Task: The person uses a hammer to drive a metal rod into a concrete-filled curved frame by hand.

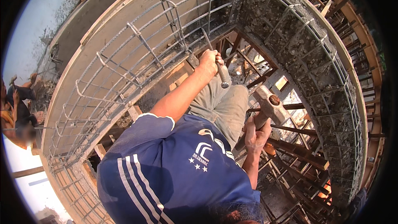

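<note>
My left hand [210, 63] is closed around a steel chisel [224, 75]. The chisel's thin end points up and away toward the rebar, and its thick struck end sticks out below my fist. In my right hand [256, 136] is the handle of a sledgehammer [265, 101], gripped close under the heavy, worn head. The hammer head is raised to the right of the chisel, apart from it. Just beyond my left hand is the rebar cage [141, 37] against a pale curved formwork panel [112, 31].
Rough concrete [286, 37] with embedded rebar curves round the right. Below me, timber props [302, 153] and beams cross an open gap. At the far left edge another person [20, 99] is crouching beyond the formwork. A timber edge [350, 66] runs along the outer right side.
</note>
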`<state>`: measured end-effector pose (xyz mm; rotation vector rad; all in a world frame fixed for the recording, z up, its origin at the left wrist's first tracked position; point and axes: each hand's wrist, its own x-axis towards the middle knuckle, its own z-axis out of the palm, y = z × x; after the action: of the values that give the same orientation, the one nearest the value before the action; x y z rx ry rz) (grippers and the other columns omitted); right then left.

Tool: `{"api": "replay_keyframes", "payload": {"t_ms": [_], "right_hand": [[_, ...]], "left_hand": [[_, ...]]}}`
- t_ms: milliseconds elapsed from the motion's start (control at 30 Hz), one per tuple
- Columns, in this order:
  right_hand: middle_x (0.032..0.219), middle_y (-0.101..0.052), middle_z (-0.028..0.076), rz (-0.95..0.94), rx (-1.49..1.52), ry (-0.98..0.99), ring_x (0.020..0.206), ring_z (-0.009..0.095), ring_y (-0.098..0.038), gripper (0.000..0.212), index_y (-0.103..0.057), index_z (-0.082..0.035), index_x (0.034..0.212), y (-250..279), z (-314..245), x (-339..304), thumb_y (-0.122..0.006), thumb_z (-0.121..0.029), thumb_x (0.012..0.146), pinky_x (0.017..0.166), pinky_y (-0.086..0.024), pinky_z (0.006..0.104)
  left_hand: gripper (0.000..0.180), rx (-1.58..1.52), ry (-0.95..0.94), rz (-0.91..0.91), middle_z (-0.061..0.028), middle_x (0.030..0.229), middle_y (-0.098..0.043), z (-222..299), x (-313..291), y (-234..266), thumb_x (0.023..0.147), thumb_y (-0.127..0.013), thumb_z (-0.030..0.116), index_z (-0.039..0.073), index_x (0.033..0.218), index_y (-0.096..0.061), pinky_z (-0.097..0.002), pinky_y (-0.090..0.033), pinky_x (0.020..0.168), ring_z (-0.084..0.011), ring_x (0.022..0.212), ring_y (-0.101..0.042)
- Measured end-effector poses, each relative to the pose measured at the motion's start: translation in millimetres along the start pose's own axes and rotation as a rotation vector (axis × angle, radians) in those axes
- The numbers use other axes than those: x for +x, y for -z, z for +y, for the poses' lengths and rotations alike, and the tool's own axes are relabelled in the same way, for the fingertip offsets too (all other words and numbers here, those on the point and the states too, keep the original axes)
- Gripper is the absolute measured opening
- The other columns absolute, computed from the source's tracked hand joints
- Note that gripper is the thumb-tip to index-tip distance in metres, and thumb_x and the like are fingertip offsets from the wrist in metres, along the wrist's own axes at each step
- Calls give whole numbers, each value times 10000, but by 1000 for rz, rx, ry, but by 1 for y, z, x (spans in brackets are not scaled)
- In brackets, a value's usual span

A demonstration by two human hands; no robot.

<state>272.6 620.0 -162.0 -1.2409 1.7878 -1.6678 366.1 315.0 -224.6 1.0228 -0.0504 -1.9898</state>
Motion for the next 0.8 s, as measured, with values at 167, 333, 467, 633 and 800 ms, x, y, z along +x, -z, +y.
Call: {"api": "replay_keyframes", "payload": {"t_ms": [167,333,467,633,800], "right_hand": [[720,-457,9,407,341,820,574,125,-496,334,-482,-93,1127,55,-142,29,-603,-358,963,535,-465,290],[663,-436,-12,422,507,921,511,105,-478,290,-451,-126,919,13,-128,25,-494,-402,998,541,-482,265],[781,-637,81,-351,-181,-11,642,173,-590,303,-596,-24,1124,-46,9,20,-691,-99,847,628,-495,284],[663,-617,104,-275,-87,-145,586,106,-537,256,-637,22,1051,-46,15,0,-685,-69,816,581,-473,300],[612,-573,92,-197,-110,-93,526,120,-502,238,-618,24,1027,-27,18,0,-685,-68,818,530,-435,304]], "left_hand": [[108,-183,119,35,-88,712,-500,15,-8,-27,949,-467,112,42,867,-460,-291,-407,441,-178,517,-447],[140,-197,126,-1,-113,760,-498,27,-19,-21,985,-450,71,-42,902,-457,-274,-414,474,-163,555,-454],[202,-123,117,-44,-77,721,-474,27,-18,-4,1022,-409,132,-18,892,-449,-248,-393,463,-132,541,-438],[135,33,107,-94,-31,688,-423,32,-10,30,1035,-358,180,101,939,-411,-261,-352,419,-105,513,-391],[396,807,-77,8,6,704,-443,55,-24,100,1022,-386,170,195,1417,-384,-234,-308,379,-64,473,-357]]}}
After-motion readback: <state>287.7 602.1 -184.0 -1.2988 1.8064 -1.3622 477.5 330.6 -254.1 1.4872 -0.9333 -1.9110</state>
